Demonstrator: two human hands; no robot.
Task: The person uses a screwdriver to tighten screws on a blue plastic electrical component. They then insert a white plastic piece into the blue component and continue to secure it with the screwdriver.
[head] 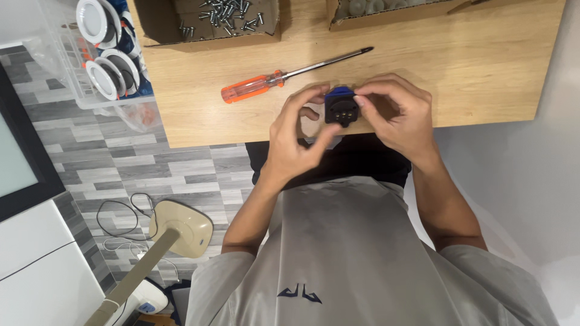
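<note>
Both my left hand [296,136] and right hand [396,111] grip clamped on the black-and-blue socket part [340,108] at the bench's [483,72] near edge, steadying it, screwdriver [284,75] nearby.

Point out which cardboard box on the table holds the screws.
The left-hand cardboard box, behind the orange-handled screwdriver, holds silver screws. The other box holds pale rounded parts.

A: Lighting entry? 
B: Bright, even, diffuse; soft shadow under the hands [338,121] on the worktop [483,72]. 
A: Image quality? 
B: Sharp centre; wide-angle bending toward nine and three o'clock edges; no glare.
</note>
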